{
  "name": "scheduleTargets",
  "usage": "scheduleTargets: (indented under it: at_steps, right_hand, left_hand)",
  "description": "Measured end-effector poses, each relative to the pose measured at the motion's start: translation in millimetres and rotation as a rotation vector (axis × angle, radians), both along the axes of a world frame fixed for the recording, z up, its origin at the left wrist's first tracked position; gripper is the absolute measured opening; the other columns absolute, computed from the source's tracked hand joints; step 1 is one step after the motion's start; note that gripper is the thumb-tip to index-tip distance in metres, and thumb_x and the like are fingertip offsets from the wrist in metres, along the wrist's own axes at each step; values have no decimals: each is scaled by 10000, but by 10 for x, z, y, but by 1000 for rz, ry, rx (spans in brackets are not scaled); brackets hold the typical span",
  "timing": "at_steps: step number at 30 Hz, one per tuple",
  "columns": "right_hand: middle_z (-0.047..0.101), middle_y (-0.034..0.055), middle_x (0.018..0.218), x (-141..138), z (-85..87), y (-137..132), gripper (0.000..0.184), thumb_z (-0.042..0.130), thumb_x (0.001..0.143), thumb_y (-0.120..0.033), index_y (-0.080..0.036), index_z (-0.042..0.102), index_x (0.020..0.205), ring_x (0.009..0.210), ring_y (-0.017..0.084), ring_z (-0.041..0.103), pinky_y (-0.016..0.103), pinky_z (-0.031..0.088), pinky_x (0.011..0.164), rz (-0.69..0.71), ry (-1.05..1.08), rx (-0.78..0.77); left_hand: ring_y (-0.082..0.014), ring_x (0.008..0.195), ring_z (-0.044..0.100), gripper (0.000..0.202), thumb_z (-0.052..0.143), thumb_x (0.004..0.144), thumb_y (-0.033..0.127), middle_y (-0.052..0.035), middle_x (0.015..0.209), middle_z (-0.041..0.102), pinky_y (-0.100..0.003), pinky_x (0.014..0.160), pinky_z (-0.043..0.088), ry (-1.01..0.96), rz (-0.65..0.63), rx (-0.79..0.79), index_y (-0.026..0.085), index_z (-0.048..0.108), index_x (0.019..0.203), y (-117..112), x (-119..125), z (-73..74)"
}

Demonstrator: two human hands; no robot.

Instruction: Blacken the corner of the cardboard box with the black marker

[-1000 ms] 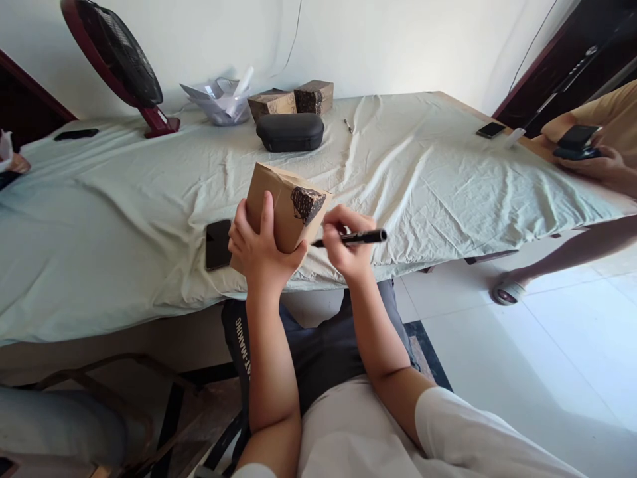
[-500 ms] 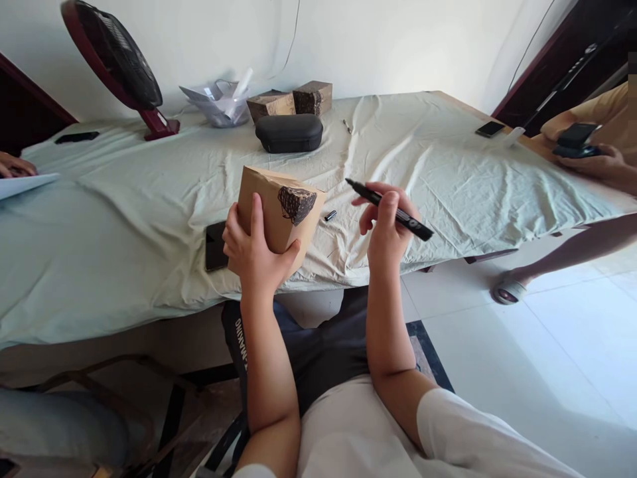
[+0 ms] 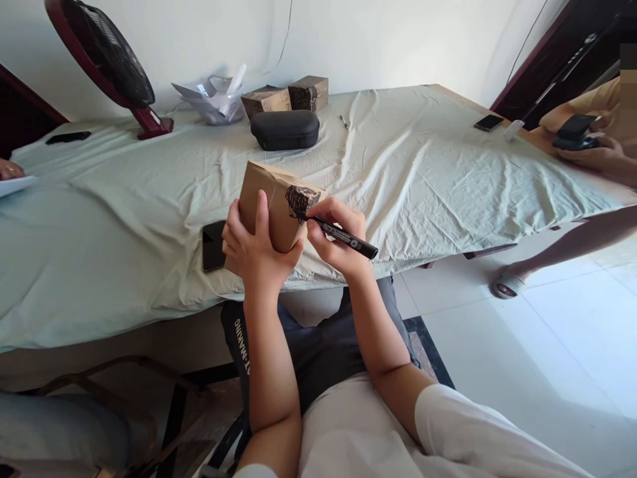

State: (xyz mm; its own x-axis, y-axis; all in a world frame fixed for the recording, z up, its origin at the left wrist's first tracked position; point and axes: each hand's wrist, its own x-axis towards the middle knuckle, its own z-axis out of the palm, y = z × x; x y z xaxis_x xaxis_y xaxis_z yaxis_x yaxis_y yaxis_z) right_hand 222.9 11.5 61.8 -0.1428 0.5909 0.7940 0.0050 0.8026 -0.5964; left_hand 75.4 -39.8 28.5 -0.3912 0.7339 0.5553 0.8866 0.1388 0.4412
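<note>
My left hand (image 3: 256,247) grips a brown paper-wrapped box (image 3: 275,202) from below and behind, holding it tilted above the near edge of the cloth-covered table (image 3: 124,199). A dark scribbled patch (image 3: 301,197) marks the box's upper right corner. My right hand (image 3: 334,245) pinches a black marker (image 3: 343,234), and its tip touches that patch. A black phone (image 3: 213,245) lies flat on the cloth just left of my left hand.
At the table's far side stand a dark red fan (image 3: 107,63), crumpled white plastic (image 3: 212,99), two more wrapped boxes (image 3: 286,98) and a black case (image 3: 284,129). Another person (image 3: 587,143) at the right holds a dark device; a phone (image 3: 488,122) lies near them.
My right hand lifted the marker away from the box half a second ago and has now come back, tip on the dark patch. The left hand kept its hold on the box.
</note>
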Motion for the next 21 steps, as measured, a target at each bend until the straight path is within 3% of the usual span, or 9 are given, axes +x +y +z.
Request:
scheduleTargets:
  at_steps: [11,14,17,21]
  right_hand:
    - [653,-46,709,-23,-114,84,56,650,925,-209,-243,671,885,603,125,583,288,511,626,91,-1,-79]
    - [605,-53,652,-27,-126,58,103,636,921,-200,-260,637,838,556,122,535,291,483,590,-35,95,-33]
    - [638,-21,714,-14,-138,41,60,664,977,-277,-281,653,918,612,152,585,324,513,636,-191,181,-43]
    - [675,-1,791,8,-180,106,166,695,1039,-455,-291,679,1017,677,175,658,347,551,681,-210,242,-119]
  left_hand:
    - [-578,1565,387,1109,895,776,504,-208,1766,320,-805,1235,363,-7,-13,3,315,410,1755,-26,-26,15]
    - [-569,1555,404,1146,924,738,475,-201,1767,331,-799,1227,383,8,-10,-3,330,410,1752,-23,-24,26]
    - [-572,1553,404,1163,938,712,447,-211,1761,334,-791,1240,372,4,-9,-22,314,424,1746,-22,-22,59]
    - [-589,1563,392,1210,948,683,463,-242,1760,334,-780,1238,372,-2,12,-57,266,414,1751,-23,-47,81]
